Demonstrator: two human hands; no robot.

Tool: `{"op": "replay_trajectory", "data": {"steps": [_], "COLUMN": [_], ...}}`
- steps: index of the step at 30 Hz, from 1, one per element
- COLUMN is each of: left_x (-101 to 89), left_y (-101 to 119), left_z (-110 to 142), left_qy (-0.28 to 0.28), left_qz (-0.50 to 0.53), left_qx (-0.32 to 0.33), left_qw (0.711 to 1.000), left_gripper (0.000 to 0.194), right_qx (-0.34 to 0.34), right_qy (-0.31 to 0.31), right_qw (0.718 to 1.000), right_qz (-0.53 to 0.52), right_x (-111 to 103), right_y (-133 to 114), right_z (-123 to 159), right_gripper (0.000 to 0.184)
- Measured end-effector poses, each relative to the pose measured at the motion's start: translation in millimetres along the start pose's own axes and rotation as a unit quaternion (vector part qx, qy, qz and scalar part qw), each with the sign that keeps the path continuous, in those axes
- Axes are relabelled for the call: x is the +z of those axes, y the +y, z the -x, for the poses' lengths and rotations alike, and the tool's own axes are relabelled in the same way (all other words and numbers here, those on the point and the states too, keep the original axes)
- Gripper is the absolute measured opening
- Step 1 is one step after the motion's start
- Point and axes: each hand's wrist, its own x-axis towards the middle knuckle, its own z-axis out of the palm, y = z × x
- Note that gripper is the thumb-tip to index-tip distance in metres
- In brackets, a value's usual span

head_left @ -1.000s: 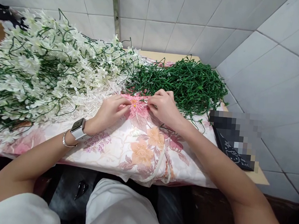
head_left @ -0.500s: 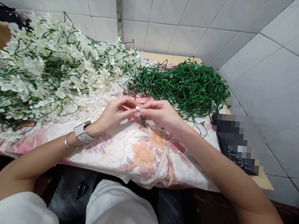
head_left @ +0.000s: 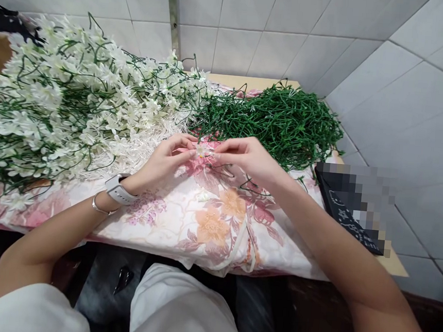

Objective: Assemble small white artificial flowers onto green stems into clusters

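Observation:
Between my fingertips is a small white artificial flower [head_left: 202, 151] with a yellowish centre. My left hand [head_left: 170, 156] pinches it from the left, a watch and a bracelet on that wrist. From the other side my right hand [head_left: 245, 157] has thumb and forefinger pressed together at the flower's right edge. A thin green stem shows under the right hand; whether it joins the flower I cannot tell. Just behind my hands lie a heap of green plastic stems [head_left: 272, 121] and, to the left, loose white thread-like pieces [head_left: 145, 146].
A large pile of white artificial flowers on green stems [head_left: 76, 91] covers the left. A floral cloth [head_left: 186, 219] lies over the table. At the right edge sits a dark patterned flat object [head_left: 343, 213], partly blurred. Tiled walls [head_left: 258, 9] close off the back and right.
The flower has turned, so its spread petals and centre now face me. My hands have moved slightly apart and up, and the green stem tip has left the spot below my fingers.

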Motion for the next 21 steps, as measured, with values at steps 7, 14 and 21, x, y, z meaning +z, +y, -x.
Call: {"op": "replay_trajectory", "data": {"steps": [7,14,21], "left_x": [7.8,13.1,14.2], "left_y": [4,6,0], "left_z": [5,9,12], "left_qy": [0.012,0.001,-0.019], "left_qz": [0.13,0.14,0.13], "left_qx": [-0.115,-0.125,-0.129], "left_qw": [0.985,0.982,0.983], "left_gripper": [0.013,0.017,0.019], "right_qx": [-0.237,-0.248,-0.244], "right_qy": [0.152,0.081,0.052], "right_qw": [0.907,0.862,0.857], "right_qz": [0.312,0.436,0.45], "right_x": [6,29,28], "right_y": [2,16,14], "right_z": [5,11,11], "right_gripper": [0.015,0.02,0.018]}}
